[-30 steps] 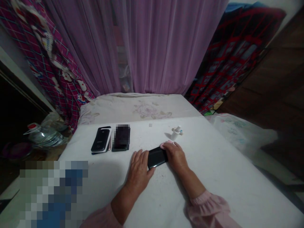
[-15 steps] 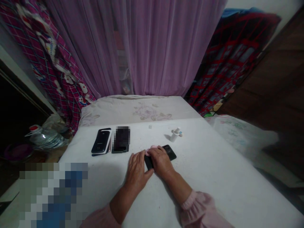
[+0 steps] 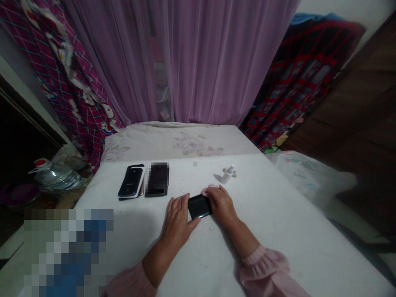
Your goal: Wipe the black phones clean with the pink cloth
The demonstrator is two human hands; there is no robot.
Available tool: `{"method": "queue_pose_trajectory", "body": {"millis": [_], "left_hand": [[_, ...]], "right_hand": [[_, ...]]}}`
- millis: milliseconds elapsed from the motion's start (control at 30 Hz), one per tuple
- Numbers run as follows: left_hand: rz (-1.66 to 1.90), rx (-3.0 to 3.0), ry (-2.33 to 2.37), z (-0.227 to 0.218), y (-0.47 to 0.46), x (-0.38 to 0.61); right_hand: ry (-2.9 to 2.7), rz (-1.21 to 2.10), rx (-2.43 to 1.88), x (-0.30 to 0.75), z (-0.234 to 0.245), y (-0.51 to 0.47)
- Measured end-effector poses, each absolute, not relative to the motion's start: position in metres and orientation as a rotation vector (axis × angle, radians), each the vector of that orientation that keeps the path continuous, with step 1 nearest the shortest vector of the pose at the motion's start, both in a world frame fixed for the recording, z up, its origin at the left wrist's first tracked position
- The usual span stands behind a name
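Observation:
A black smartphone (image 3: 198,207) lies flat on the white-covered table, its right end hidden under my right hand. My left hand (image 3: 177,218) grips the phone's left end, with the fingertips along the far edge and the thumb at the near edge. Bunched under the fingers of my right hand (image 3: 223,207) is a pink cloth (image 3: 208,190), pressed against the phone's right part. Beyond the right hand stands a small white spray bottle (image 3: 227,175).
A stack of phones (image 3: 132,182) lies on the left, and beside it another stack of dark phones (image 3: 157,179), partly pixelated. A small pale square piece (image 3: 195,164) rests near the cloth's fold. A large water bottle (image 3: 55,175) stands beyond the table's left edge.
My right hand has slid rightward along the phone with the cloth, uncovering the phone's left and middle part. My left hand keeps its place at the left end.

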State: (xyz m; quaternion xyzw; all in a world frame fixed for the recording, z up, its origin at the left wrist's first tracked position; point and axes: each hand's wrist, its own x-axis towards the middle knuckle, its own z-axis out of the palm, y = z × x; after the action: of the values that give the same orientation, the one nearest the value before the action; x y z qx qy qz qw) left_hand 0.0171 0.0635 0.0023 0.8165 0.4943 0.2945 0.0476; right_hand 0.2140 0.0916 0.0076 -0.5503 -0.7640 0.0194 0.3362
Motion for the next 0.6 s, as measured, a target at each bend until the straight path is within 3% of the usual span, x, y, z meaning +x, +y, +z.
{"method": "queue_pose_trajectory", "body": {"millis": [167, 433, 600], "left_hand": [[0.88, 2.514, 1.522, 0.002, 0.064, 0.016], [0.899, 2.512, 1.516, 0.001, 0.064, 0.015], [0.901, 2.527, 1.519, -0.001, 0.065, 0.016]], "right_hand": [[-2.096, 0.065, -1.222, 0.204, 0.007, 0.07], [-1.914, -0.114, -1.526, 0.255, -0.004, 0.071], [-2.001, -0.088, -1.347, 0.221, 0.007, 0.065]]}}
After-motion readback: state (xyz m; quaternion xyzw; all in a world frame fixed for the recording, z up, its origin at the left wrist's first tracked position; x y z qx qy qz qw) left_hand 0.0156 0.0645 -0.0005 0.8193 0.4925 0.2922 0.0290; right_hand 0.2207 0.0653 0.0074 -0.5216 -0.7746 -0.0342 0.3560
